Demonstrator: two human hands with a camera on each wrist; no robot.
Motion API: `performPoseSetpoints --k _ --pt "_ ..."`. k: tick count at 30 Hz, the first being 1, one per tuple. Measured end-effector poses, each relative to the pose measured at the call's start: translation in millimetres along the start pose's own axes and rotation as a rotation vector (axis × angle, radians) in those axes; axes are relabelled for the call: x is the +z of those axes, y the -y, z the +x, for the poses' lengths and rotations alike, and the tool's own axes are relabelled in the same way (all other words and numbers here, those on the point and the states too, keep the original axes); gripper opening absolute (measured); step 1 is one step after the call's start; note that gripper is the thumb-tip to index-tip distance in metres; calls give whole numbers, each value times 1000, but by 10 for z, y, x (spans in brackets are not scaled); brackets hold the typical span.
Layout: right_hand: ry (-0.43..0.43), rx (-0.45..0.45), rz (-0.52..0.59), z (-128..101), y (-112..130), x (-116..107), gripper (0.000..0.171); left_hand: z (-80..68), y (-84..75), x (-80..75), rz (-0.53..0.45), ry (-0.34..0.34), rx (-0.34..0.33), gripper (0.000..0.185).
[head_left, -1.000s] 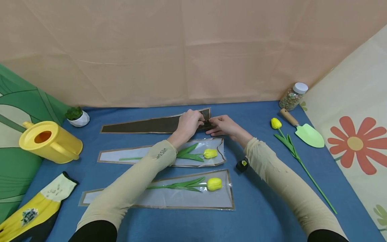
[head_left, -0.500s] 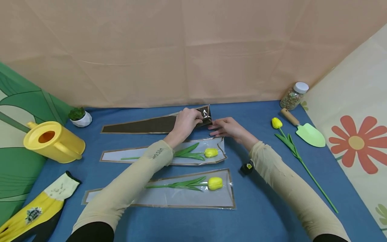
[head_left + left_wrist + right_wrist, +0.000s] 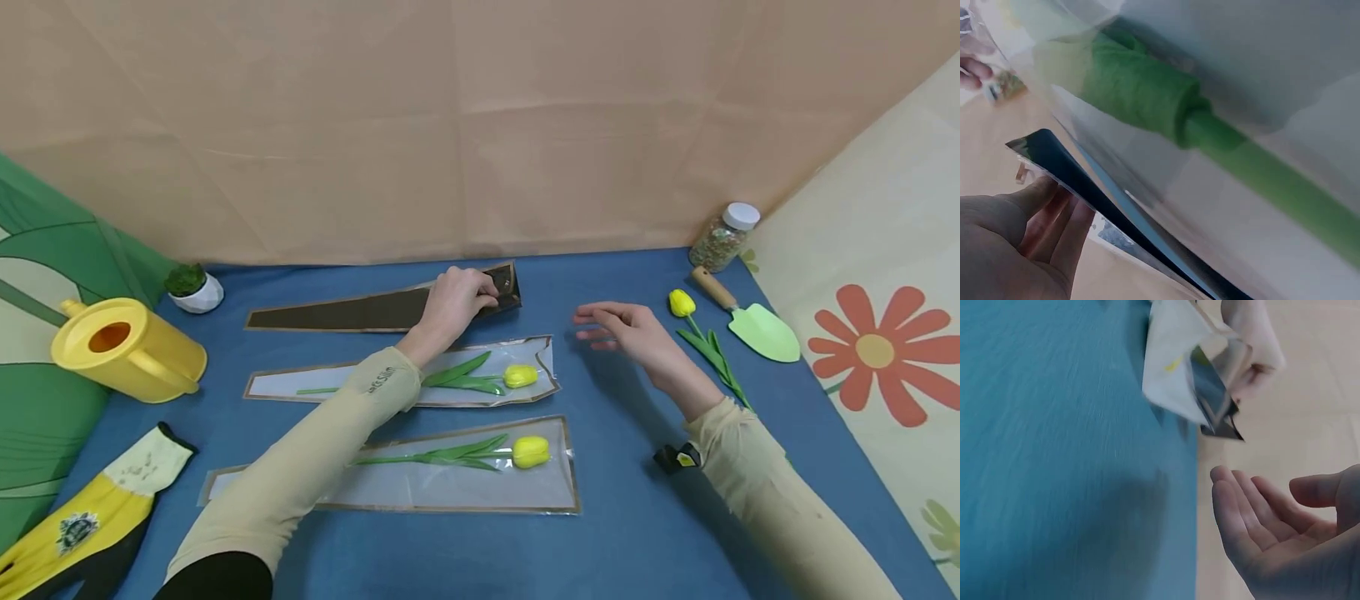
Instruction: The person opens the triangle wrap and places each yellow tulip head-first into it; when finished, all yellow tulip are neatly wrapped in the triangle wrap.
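At the back of the table lies a long tapered flower sleeve (image 3: pixel 341 315), dark with a tan border. My left hand (image 3: pixel 453 298) pinches it near its wide right end, which gapes a little. In the left wrist view the fingers hold the dark edge (image 3: pixel 1066 169) of the sleeve. My right hand (image 3: pixel 630 333) hovers to the right, fingers extended and holding nothing. Closest to it is a loose yellow tulip (image 3: pixel 682 303), its lower stem partly behind the arm. Two white sleeves (image 3: pixel 551 354) (image 3: pixel 457 496) nearer me each contain a yellow tulip.
At left are a yellow watering can (image 3: pixel 142 354), a potted succulent (image 3: pixel 193 288) and a yellow glove (image 3: pixel 82 521). A green trowel (image 3: pixel 763 333) and a lidded glass jar (image 3: pixel 723 240) stand at the right back, beside a flower-patterned panel (image 3: pixel 877 350).
My right hand has moved away from the dark sleeve's wide end, to the right and toward the loose tulip. The left hand keeps its pinch, and the sleeve's end has opened slightly.
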State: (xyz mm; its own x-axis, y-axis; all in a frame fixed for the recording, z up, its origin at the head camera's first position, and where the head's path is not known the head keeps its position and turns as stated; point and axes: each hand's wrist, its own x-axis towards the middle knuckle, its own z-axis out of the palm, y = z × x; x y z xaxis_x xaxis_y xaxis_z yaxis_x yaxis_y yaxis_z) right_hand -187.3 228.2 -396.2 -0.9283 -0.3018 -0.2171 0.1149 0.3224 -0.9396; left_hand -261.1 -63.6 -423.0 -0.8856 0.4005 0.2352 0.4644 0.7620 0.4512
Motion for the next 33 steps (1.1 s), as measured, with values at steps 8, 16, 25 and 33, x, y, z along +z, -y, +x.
performPoseSetpoints --k 8,16,25,33 --pt "-149 -87 -214 -461 -158 -378 41 -3 0 11 -10 -13 7 10" --pt "-316 -59 -471 -837 -441 -753 31 8 -32 -4 -19 17 -1 10" --pt "-413 43 -707 -1073 -741 -1086 29 42 -65 -37 -30 12 31 8" --pt "-336 142 -766 -1121 -949 -1171 33 26 -84 -32 -36 17 32 8"
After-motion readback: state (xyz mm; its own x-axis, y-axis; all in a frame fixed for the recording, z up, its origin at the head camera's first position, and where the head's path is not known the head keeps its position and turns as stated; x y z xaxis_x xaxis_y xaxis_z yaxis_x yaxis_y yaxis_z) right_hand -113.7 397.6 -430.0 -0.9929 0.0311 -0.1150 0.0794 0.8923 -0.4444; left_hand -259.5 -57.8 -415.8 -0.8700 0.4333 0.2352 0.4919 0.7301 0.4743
